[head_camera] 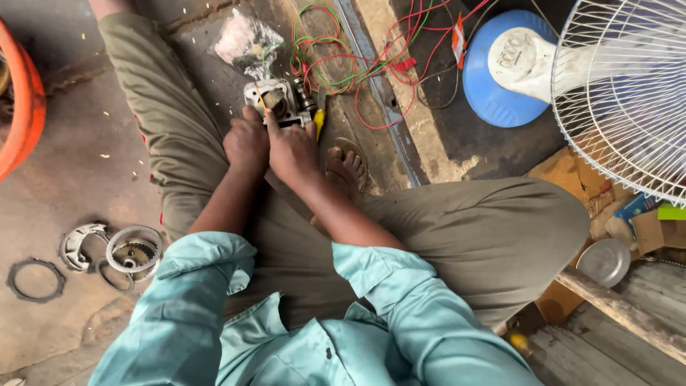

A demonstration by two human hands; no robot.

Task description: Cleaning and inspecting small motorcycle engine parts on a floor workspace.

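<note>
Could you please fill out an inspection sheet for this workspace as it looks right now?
Surface: bare concrete floor, dusty, with scattered specks.
Job's things: small metal motor part on the floor; left hand and right hand both on it.
Clutter: round metal parts, flat ring, crumpled plastic bag.
Hands: bare, side by side.
Cables: loose red and green wires.
Surroundings: standing fan, blue fan base, wooden boards.

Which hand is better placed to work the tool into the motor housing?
Probably the right hand: its fingers already pinch the thin tool at the motor housing, while the left hand braces its side.
</note>
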